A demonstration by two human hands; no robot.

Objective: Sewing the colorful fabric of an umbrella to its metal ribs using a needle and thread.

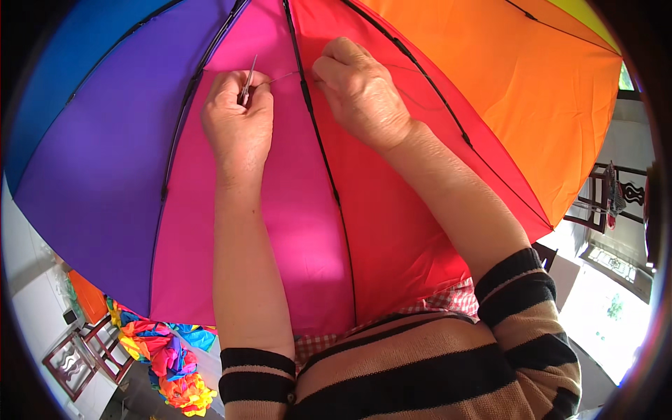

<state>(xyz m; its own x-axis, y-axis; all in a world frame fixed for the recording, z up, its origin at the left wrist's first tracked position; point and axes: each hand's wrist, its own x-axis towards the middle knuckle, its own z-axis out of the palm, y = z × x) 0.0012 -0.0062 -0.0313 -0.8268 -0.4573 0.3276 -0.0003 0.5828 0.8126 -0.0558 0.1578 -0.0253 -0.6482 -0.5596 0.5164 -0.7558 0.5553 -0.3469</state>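
An open umbrella with rainbow panels fills the view, its inside toward me; the pink panel (203, 245) and red panel (399, 231) lie nearest my hands. My left hand (241, 119) is closed around small scissors (248, 82), their pointed blades up, over the pink panel. From its fingertips a thin thread (283, 76) runs to the black rib (306, 94) between pink and red. Just right of that rib, my right hand (364, 94) is closed in a pinch with thread in it. More thread loops behind it across the red panel. Its fingertips are partly hidden.
Crumpled rainbow fabric (164, 350) is heaped at the lower left, beside a dark wooden chair (73, 364). Another wooden chair (595, 199) stands at the far right. Other black ribs (185, 105) cross the canopy. Red-checked cloth (455, 299) lies at my waist.
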